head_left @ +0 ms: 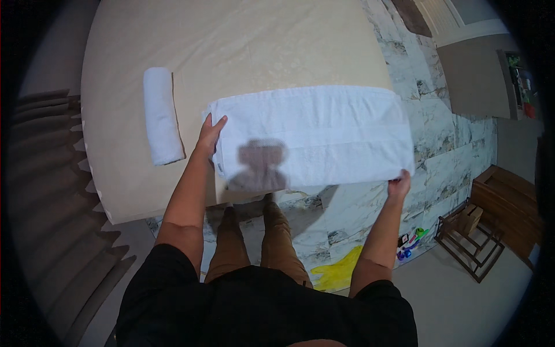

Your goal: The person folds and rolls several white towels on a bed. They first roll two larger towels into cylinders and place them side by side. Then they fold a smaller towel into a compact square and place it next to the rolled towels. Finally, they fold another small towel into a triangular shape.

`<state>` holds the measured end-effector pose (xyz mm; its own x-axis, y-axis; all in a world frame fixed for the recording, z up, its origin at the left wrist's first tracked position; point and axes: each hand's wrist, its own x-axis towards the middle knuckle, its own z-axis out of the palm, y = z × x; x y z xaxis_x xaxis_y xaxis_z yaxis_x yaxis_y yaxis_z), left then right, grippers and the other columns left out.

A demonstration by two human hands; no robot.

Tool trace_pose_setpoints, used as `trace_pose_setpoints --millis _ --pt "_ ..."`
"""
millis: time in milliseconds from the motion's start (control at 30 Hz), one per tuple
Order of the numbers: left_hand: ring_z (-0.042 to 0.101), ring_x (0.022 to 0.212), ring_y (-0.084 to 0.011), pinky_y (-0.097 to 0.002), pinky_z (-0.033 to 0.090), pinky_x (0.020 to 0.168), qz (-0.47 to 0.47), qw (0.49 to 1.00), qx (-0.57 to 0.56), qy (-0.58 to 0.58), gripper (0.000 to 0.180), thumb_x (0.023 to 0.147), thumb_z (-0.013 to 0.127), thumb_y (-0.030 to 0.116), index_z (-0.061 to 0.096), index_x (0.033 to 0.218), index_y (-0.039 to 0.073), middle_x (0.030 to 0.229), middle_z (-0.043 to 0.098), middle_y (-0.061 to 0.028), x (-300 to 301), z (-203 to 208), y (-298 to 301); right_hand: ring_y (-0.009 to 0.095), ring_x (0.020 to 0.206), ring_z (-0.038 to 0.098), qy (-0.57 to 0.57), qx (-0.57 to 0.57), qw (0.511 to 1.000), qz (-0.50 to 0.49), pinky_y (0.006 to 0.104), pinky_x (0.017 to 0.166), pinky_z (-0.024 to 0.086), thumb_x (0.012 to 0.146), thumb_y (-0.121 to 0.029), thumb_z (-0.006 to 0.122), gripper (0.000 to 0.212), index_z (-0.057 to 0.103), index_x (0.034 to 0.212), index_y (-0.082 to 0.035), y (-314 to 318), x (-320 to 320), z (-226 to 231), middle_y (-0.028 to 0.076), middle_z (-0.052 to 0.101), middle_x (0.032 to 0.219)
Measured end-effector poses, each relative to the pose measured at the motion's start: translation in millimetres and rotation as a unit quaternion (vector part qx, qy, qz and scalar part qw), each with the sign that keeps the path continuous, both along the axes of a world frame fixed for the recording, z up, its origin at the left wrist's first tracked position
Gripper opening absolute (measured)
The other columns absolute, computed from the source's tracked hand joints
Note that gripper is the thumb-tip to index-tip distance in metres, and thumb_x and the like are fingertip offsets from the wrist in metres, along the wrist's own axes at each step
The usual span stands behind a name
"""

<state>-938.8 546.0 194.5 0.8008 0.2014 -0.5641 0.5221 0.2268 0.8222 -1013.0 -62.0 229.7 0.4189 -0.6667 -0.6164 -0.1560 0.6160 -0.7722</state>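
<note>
A white towel [324, 127], folded into a long rectangle, stretches across the near part of the bed and past its right side. My left hand [209, 136] holds its left edge, thumb on top, with the other fingers partly hidden. At the near right corner my right hand [399, 184] is closed on the same towel. My shadow falls over the towel's near left part. To the left of my left hand lies a rolled white towel [163, 115], touched by neither hand.
The bed [243, 46] has a beige sheet. Grey curtains [46, 191] hang along its left. Marble-patterned tiles [451, 156] cover the floor. A yellow cloth-like item [341, 270], small colourful objects [409, 246] and a wooden frame stand [471, 240] are at the lower right.
</note>
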Motion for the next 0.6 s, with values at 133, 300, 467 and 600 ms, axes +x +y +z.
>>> trace_pose_setpoints --millis 133,300,467,600 --pt "0.060 0.105 -0.0238 -0.0358 0.048 0.091 -0.161 0.971 0.177 0.028 0.068 0.080 0.075 0.028 0.043 0.131 -0.003 0.117 0.061 -0.0163 7 0 12 0.032 0.109 0.053 0.183 -0.644 0.724 0.165 0.0387 0.095 0.042 0.085 -0.013 0.065 0.038 0.053 0.117 0.004 76 -40 -45 0.019 0.055 0.114" --pt "0.059 0.110 -0.0285 -0.0362 0.047 0.094 -0.281 0.925 0.254 0.029 0.083 0.074 0.078 0.032 0.036 0.135 -0.006 0.120 0.059 -0.0212 -10 19 25 0.035 0.098 0.056 -0.173 -0.412 0.731 0.516 0.0422 0.087 0.046 0.077 -0.011 0.069 0.040 0.056 0.114 -0.005 335 -65 -10 0.016 0.058 0.106" --pt "0.059 0.108 -0.0346 -0.0381 0.048 0.093 -0.300 0.884 0.355 -0.046 0.090 0.074 0.075 0.027 0.026 0.139 -0.011 0.116 0.059 -0.0275 -10 32 14 0.040 0.118 0.042 0.069 -0.398 0.657 0.637 0.0534 0.089 0.044 0.060 -0.046 0.084 0.114 0.019 0.145 -0.005 460 -82 34 0.021 0.035 0.134" --pt "0.068 0.074 -0.0332 -0.0371 0.054 0.042 -0.279 0.884 0.374 0.012 0.088 0.076 0.065 0.018 0.015 0.140 -0.014 0.092 0.063 -0.0296 -8 109 -75 0.039 0.112 0.050 0.137 -0.354 0.730 0.569 0.0522 0.085 0.046 0.067 -0.040 0.080 0.101 0.025 0.143 -0.004 461 -58 23 0.021 0.047 0.126"
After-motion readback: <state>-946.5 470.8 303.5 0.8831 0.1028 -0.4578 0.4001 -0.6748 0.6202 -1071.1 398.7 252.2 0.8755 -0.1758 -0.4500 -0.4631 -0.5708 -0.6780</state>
